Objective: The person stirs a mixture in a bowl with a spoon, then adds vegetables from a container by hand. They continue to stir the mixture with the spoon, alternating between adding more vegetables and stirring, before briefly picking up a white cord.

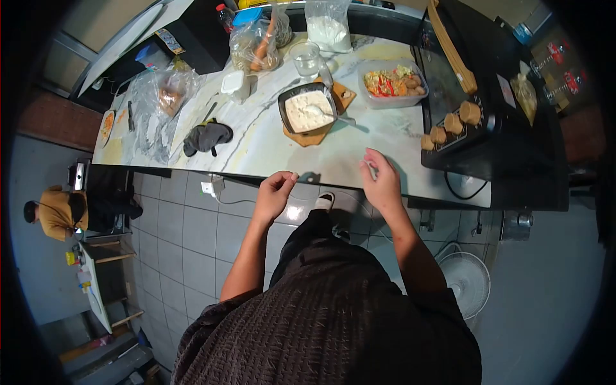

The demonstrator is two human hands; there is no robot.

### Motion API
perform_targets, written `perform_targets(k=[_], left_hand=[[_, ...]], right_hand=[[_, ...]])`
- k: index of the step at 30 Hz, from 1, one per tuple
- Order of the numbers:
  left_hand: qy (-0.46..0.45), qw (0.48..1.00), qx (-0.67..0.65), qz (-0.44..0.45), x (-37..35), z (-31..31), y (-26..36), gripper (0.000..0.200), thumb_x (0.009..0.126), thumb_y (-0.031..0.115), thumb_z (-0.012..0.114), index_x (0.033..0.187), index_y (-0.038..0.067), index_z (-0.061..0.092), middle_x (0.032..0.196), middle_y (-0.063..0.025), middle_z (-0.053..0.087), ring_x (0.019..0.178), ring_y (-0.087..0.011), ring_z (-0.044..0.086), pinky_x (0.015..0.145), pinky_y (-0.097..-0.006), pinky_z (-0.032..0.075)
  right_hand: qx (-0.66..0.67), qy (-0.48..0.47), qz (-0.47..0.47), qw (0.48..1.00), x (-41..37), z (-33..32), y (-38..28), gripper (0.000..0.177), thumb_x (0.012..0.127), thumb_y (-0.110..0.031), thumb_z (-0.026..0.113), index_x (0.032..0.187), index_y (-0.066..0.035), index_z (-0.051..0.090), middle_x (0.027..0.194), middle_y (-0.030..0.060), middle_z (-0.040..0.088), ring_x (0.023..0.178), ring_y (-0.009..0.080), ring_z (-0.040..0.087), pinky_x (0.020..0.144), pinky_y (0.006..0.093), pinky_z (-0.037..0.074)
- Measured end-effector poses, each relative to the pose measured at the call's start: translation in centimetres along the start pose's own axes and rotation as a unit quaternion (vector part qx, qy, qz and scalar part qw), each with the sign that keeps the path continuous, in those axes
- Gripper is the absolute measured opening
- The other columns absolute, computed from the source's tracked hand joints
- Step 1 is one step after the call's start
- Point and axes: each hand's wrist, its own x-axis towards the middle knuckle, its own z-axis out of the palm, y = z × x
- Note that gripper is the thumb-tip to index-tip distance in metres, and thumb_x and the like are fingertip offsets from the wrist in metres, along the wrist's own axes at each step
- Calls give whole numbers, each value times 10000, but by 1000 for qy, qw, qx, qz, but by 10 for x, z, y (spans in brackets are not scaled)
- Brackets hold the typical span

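Observation:
My left hand (274, 196) hovers just off the counter's front edge, its fingers curled and the thumb against the forefinger; nothing shows in it. To its right, my right hand (382, 183) is held over the edge with thumb and fingers apart, holding nothing. Beyond both hands, a dark square bowl (282, 110) of creamy pale batter (307, 110) stands on a wooden board (314, 136). A spoon (345, 120) rests in the batter, its handle pointing right. Behind my right hand is a clear plastic container (393, 101) of sliced vegetables (393, 82) and brown pieces.
A black oven with wooden knobs (452, 123) bounds the right side; tongs (452, 48) lie on top. Dark gloves or cloth (208, 136), a white tub (236, 85), a glass jug (305, 61) and a flour bag (328, 25) stand on the counter (256, 151). Another person (61, 212) works far left.

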Motion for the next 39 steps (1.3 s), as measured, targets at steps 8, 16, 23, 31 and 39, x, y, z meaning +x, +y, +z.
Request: perform_targets(k=[8,16,23,31,39], left_hand=[[21,1000,13,10,-53,10,-5,181,913,175,692,889,-4,707,743,54,610,703,-32,499,643,-202,414],[-33,999,17,29,-62,6,-3,354,956,343,627,844,16,700,670,66,508,615,-43,394,566,-220,332],[-45,998,-10,36,-109,-47,-40,283,953,295,633,896,23,692,698,63,541,647,-43,452,589,-213,370],[-33,999,-22,-3,-160,-112,-97,246,941,268,651,907,27,678,711,65,551,659,-39,464,598,-209,379],[-81,996,-43,4,-183,-127,-106,241,935,237,664,886,1,663,699,82,484,655,-29,398,583,-204,341]], right_hand=[[135,-3,125,983,-61,-27,-4,231,929,-218,624,949,-1,702,811,92,726,707,124,672,647,268,511],[175,7,114,978,-91,-13,-7,259,897,-222,680,1067,-26,688,929,81,727,804,121,662,680,264,502],[185,-49,113,975,-122,30,-33,270,891,-210,678,1074,-11,684,955,103,724,851,154,672,753,278,512],[118,-146,160,969,-189,68,-77,309,897,-239,661,1092,1,675,1001,136,716,923,209,675,845,319,514],[47,-135,197,970,-226,61,-103,282,910,-224,639,1064,9,681,938,126,714,888,180,678,812,295,516]])
